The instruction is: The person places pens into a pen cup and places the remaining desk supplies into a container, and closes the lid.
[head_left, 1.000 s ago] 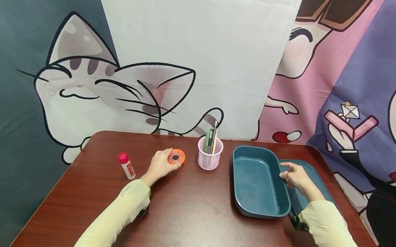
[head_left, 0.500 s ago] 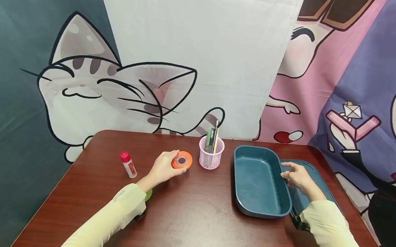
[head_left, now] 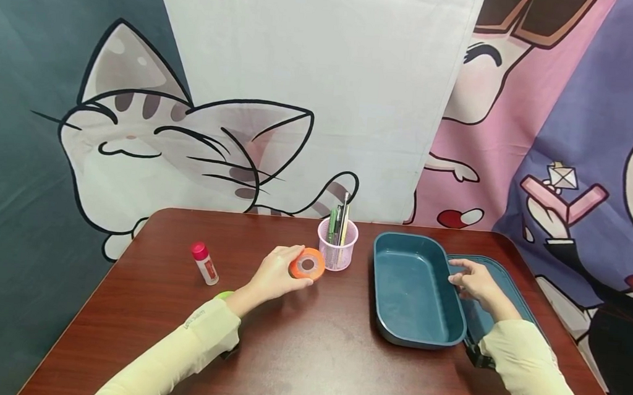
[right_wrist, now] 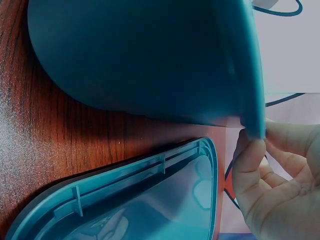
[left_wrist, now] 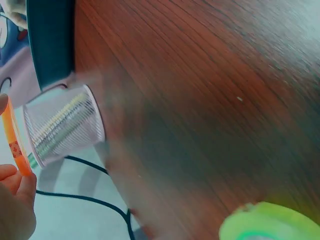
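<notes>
My left hand (head_left: pixel 274 275) holds an orange tape roll (head_left: pixel 318 267) between thumb and fingers, just in front of the pink pen cup (head_left: pixel 336 258). In the left wrist view the tape roll (left_wrist: pixel 15 145) appears edge-on at the left, overlapping the pen cup (left_wrist: pixel 65 125). On the right, my right hand (head_left: pixel 477 286) pinches the right rim of a deep teal box (head_left: pixel 412 292); its thumb and fingers meet at that rim in the right wrist view. Nothing shows inside the box. The teal lid (right_wrist: pixel 135 205) lies on the table beside it, partly under my right forearm.
A glue stick (head_left: pixel 205 264) with a red cap stands at the left. A green round thing (left_wrist: pixel 275 222), half hidden by my left wrist in the head view, rests on the table. Several pens (head_left: pixel 338 224) stand in the cup. Behind the table hangs a cartoon cloth (head_left: pixel 315 67).
My left hand has carried the orange tape roll to the right, towards the pen cup, uncovering part of the green round thing. The right hand stays at the box rim.
</notes>
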Action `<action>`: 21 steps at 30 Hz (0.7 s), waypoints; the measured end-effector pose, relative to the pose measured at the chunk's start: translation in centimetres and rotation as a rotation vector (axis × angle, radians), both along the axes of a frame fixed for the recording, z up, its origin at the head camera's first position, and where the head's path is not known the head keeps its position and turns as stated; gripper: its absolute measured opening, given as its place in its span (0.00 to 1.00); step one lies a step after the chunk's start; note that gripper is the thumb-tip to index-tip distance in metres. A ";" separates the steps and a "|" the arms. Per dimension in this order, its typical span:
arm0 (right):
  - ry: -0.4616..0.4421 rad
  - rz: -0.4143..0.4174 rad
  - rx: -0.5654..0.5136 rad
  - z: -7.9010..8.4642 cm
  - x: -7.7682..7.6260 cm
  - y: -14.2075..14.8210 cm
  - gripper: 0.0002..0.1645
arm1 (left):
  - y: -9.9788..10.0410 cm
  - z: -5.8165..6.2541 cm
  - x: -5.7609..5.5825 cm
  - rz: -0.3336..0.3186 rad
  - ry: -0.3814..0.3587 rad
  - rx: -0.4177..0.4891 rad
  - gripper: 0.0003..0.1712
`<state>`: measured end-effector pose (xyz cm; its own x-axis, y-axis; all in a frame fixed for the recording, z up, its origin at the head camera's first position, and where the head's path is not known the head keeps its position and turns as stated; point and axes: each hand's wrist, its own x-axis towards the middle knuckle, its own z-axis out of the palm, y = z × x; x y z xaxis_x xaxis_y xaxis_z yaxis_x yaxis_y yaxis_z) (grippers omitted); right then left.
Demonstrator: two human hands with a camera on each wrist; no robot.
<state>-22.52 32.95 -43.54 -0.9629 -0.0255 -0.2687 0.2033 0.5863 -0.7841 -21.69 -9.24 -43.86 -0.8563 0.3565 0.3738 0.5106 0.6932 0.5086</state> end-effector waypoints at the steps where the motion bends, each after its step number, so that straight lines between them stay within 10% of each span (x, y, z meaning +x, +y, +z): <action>1: 0.000 0.001 0.001 0.0 0.0 0.0 0.31 | 0.2 0.1 0.1 -0.010 0.003 0.001 0.39; 21: -0.006 0.006 -0.005 0.0 0.0 0.0 0.32 | 6.1 0.7 1.0 -0.224 0.041 -0.103 0.38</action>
